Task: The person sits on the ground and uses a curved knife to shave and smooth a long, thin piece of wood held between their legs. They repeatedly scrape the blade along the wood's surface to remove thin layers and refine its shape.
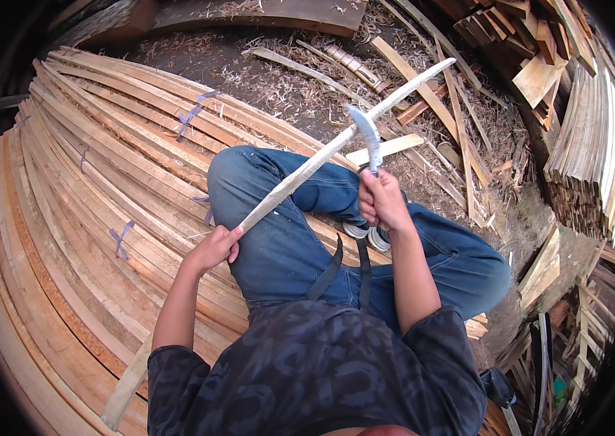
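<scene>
My left hand (214, 249) is closed around a long, pale wooden strip (300, 174). From that grip the strip slants up and to the right, over my bent left knee, its far end above the littered ground. In my right fist (382, 200) is a knife with a curved blade (368, 135), slightly blurred and pointing away from me. The fingers hide most of its handle. The blade stands beside the strip's middle; whether they touch I cannot tell. A pale wood piece (124, 390) shows below my left forearm, and I cannot tell if it belongs to the same strip.
Long sawn strips (68, 211), some tied with purple bands (121, 240), lie beneath me and to the left. Shavings and loose slats (424, 94) cover the ground ahead. Stacked thin boards (588, 156) stand at the right. A thick plank (257, 16) lies at the far edge.
</scene>
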Demonstrator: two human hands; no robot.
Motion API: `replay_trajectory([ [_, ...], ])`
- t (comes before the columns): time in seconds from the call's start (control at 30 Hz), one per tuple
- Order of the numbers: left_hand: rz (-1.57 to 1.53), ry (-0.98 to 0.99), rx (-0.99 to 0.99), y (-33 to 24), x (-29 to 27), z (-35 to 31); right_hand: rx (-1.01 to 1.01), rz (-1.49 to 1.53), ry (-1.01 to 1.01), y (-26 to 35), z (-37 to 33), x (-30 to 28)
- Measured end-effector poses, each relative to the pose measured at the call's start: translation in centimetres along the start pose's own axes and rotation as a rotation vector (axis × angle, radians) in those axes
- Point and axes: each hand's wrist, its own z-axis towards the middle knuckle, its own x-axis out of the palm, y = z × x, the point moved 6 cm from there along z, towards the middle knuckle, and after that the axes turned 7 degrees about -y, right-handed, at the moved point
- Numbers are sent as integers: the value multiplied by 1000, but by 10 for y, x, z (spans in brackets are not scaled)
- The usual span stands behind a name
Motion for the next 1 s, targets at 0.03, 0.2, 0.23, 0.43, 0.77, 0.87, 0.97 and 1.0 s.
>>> replay_trajectory([
  [0.03, -9, -7, -24, 0, -1, -2, -151, 272, -266, 14, 9, -27],
  [0.2, -21, -13, -23, 10, 0, 1, -86, 237, -3, 35, -11, -24],
  [0.23, -26, 10, -21, 10, 1, 2, 95, 120, 234, 19, -20, -2],
  [0.43, -45, 5, -38, -6, -2, -3, 11, -86, 7, 7, 1, -7],
  [0.77, -43, 0, -17, -1, -6, -2, -685, 51, -675, 95, -28, -83],
  [0.87, -44, 40, -17, 4, -4, 2, -546, -86, -375, 95, -35, -55],
  [0.97, -51, 51, -25, 5, -1, 5, 23, -200, 90, 37, -34, 3],
  [1.0, -42, 46, -25, 6, -2, 4, 118, -282, 251, 15, -32, 16],
])
